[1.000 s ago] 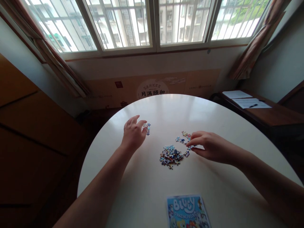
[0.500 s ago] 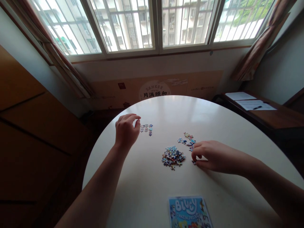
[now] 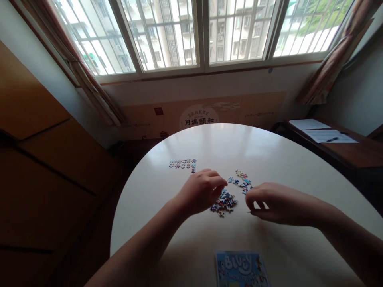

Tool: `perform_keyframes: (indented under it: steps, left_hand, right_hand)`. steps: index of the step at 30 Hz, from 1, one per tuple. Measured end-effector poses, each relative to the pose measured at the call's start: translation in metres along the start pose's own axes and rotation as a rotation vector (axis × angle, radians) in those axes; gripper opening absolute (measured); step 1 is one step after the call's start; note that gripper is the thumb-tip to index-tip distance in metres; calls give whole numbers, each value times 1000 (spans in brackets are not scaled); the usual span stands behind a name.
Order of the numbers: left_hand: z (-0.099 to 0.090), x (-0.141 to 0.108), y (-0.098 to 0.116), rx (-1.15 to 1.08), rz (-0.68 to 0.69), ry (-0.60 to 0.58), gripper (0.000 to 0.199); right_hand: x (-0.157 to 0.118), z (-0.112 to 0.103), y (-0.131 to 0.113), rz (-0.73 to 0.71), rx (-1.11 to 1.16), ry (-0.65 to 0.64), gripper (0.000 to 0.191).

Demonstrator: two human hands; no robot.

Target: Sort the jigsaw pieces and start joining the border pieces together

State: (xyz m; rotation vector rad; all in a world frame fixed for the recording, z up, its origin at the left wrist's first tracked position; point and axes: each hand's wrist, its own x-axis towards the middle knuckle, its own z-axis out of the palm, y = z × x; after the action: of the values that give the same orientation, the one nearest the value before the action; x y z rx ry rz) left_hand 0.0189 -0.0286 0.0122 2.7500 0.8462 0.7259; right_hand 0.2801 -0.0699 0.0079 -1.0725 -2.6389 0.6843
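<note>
My left hand (image 3: 204, 190) hovers beside the heap of puzzle pieces (image 3: 224, 202), hiding its far left part. Its fingers are curved, the thumb apart from them, and no piece shows between them. To the right of the heap, my right hand (image 3: 271, 203) is closed in a pinch near the tabletop, with a thin edge of a puzzle piece (image 3: 249, 212) at its fingertips. Several loose puzzle pieces (image 3: 241, 182) lie just beyond the right fingers. Further off to the left, more puzzle pieces (image 3: 183, 163) are laid out in rows.
All this lies on a round white table (image 3: 287, 155). A blue Bluey picture packet (image 3: 241, 269) lies at the near side. Papers (image 3: 330, 135) and a pen rest on a brown side table at right. Beyond stand a printed cardboard panel (image 3: 167, 113) and a barred window.
My left hand has moved right, from the laid-out rows to the heap, uncovering more of the rows. My right hand stays right of the heap, still pinching. The view has shifted slightly.
</note>
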Motion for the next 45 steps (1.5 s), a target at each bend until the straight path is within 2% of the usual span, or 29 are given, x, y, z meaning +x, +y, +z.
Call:
perform_keyframes:
  steps: [2,4,7,10,14,20,25,27,29,31,33,35,38,41,45]
  left_hand:
    - [3,0,7,-42,45,-67,16]
    - [5,-1,11,-81,52,-81,12]
    - [7,0,12,-166,-5,-32,7]
    - [9,1,14,-338,-90,22,6]
    - [10,3,16,-555,-144,41,5]
    - [11,2,17,-498,-178,12,9]
    - [13,3,19,-513,-219,-12,5]
    - [11,4,16,-512,-237,-10,5]
    - [3,4,5,-470,-280,21,12]
    - [-11,1,-17,-362,-386,86,18]
    - [-28,-6,-47,-210,-561,170,23]
    - [-45,-17,-79,-135,-759,157,32]
    - [-63,-37,-117,-95,-1048,94,29]
    - [-69,-52,-135,-55,-1137,13,22]
    - [-68,-60,-141,-46,-1123,-87,16]
  right_hand:
    - [4,0,1,-18,11,111,13]
    - [8,2,1,-54,23,247,15]
    - [12,8,0,-119,32,386,17]
    - [13,15,-2,-120,34,467,10]
    - [12,21,-4,-77,91,528,8]
    - [15,25,-4,-78,185,567,10]
    - [17,31,-4,-75,216,599,4]
    - [17,32,-5,-74,228,628,8]
    - [17,31,-5,-73,243,652,15]
    - [16,30,-4,-76,243,663,18]
    - [16,29,-1,-88,227,655,16]
    - [16,28,0,-115,214,636,14]
    - [17,26,0,-152,200,621,13]
    - [18,25,-1,-159,182,623,12]
    - [17,25,-1,-157,153,609,11]
